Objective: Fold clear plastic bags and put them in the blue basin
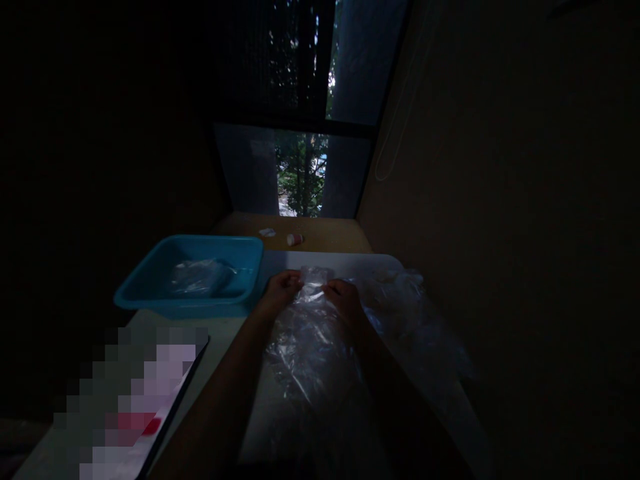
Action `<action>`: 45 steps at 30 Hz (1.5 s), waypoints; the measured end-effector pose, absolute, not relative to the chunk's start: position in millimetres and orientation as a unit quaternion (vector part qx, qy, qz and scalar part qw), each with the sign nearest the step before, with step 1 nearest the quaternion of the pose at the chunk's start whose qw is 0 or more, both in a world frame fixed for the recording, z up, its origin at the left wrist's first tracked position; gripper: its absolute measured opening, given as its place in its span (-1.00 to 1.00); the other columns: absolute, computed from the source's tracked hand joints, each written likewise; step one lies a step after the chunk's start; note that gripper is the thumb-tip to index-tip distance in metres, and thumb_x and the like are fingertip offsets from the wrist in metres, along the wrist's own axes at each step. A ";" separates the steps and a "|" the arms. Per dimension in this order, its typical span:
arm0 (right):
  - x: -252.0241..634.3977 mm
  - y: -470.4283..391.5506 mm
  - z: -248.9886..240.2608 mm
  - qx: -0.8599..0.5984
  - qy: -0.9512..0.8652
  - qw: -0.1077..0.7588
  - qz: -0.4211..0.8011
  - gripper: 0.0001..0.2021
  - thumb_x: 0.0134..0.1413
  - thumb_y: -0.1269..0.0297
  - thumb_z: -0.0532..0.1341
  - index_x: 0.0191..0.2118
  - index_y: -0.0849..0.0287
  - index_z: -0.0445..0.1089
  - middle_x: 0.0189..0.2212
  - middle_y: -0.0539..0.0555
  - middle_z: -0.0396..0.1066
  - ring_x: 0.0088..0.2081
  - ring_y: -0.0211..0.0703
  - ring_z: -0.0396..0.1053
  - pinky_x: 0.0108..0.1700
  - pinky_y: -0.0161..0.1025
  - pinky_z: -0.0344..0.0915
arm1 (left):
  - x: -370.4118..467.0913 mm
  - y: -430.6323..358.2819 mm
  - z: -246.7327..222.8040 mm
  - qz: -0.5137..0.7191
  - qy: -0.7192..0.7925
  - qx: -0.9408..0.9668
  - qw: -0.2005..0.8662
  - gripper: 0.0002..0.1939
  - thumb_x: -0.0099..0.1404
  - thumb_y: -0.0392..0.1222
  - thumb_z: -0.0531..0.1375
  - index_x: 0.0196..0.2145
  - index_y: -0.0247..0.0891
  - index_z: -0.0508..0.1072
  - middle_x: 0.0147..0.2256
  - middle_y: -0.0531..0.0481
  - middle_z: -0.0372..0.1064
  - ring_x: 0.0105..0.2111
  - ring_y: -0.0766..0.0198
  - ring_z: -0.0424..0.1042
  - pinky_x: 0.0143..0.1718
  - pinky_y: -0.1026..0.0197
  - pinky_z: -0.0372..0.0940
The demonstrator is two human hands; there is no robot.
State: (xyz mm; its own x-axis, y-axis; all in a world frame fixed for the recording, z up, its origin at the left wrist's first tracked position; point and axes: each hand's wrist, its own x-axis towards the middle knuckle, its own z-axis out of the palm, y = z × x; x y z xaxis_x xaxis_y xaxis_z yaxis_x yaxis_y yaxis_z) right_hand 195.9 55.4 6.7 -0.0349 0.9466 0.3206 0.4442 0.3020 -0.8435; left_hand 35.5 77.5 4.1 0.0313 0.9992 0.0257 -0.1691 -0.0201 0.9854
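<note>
A clear plastic bag (pixel 313 333) lies crinkled on the white table (pixel 350 259) in front of me. Its far end stands up a little between my two hands. My left hand (pixel 283 290) pinches the left edge of that end. On the opposite edge, my right hand (pixel 345 297) has its thumb and fingers closed on the plastic. More clear plastic bags (pixel 415 313) are heaped to the right, beside my right forearm. Dim light hides the finer folds and whether anything is inside the bag.
A light blue plastic basin (pixel 250 273) on the left holds a clear plastic bundle (pixel 197 277). At the lower left lies a blurred-out flat object with a dark edge (pixel 175 400). A small cylinder (pixel 295 239) and a crumpled white scrap (pixel 267 233) sit by the window.
</note>
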 end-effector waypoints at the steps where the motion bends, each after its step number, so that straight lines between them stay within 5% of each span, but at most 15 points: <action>1: 196.0 55.3 6.7 -0.524 -0.665 0.457 0.273 -0.73 -0.15 0.17 0.05 -0.70 0.19 0.11 -0.71 -0.10 -0.04 -0.60 -0.38 -0.03 -0.55 -0.39 -0.05 | 35.4 77.8 3.6 0.539 0.443 0.469 0.541 -0.69 -0.28 -0.16 0.27 -0.51 -0.34 0.37 -0.65 0.15 0.23 -0.66 0.47 0.16 -0.61 0.38 0.06; 19: 196.7 57.9 8.1 -0.522 -0.677 0.446 0.264 -0.71 -0.14 0.16 0.02 -0.71 0.18 0.05 -0.71 -0.09 -0.06 -0.60 -0.38 -0.05 -0.56 -0.39 -0.06 | 33.9 71.5 8.6 0.502 0.475 0.491 0.532 -0.61 -0.29 -0.04 0.28 -0.50 -0.36 0.39 -0.69 0.16 0.17 -0.71 0.51 0.06 -0.69 0.40 -0.04; 27: 197.3 57.2 7.4 -0.515 -0.685 0.442 0.263 -0.71 -0.13 0.15 0.03 -0.71 0.19 0.08 -0.71 -0.09 -0.04 -0.60 -0.38 -0.03 -0.56 -0.38 -0.06 | 33.1 68.4 8.8 0.475 0.460 0.517 0.544 -0.65 -0.17 0.02 0.24 -0.51 -0.35 0.40 -0.61 0.08 0.27 -0.64 0.44 0.17 -0.65 0.39 0.05; 34: 197.6 56.9 6.2 -0.503 -0.689 0.439 0.282 -0.69 -0.14 0.12 0.04 -0.71 0.20 0.09 -0.70 -0.09 -0.06 -0.60 -0.37 -0.04 -0.56 -0.39 -0.06 | 32.8 66.4 11.8 0.470 0.457 0.520 0.548 -0.67 -0.18 0.02 0.25 -0.63 -0.34 0.34 -0.73 0.17 0.11 -0.72 0.51 0.02 -0.70 0.40 -0.05; 45: 197.0 62.1 2.1 -0.525 -0.658 0.465 0.276 -0.77 -0.17 0.17 0.06 -0.63 0.22 0.27 -0.66 -0.04 0.18 -0.56 -0.34 0.11 -0.51 -0.39 0.07 | 31.6 71.7 4.2 0.474 0.469 0.522 0.532 -0.62 -0.22 0.06 0.25 -0.64 -0.35 0.31 -0.72 0.16 0.09 -0.71 0.51 0.02 -0.69 0.40 -0.07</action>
State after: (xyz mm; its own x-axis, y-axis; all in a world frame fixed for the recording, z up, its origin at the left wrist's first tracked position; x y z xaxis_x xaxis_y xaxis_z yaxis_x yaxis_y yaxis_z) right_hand 197.0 62.1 2.1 -0.0175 0.9465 0.3221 0.4345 0.2974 -0.8502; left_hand 31.6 71.7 4.2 0.1103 0.9939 -0.0049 -0.0144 0.0065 0.9999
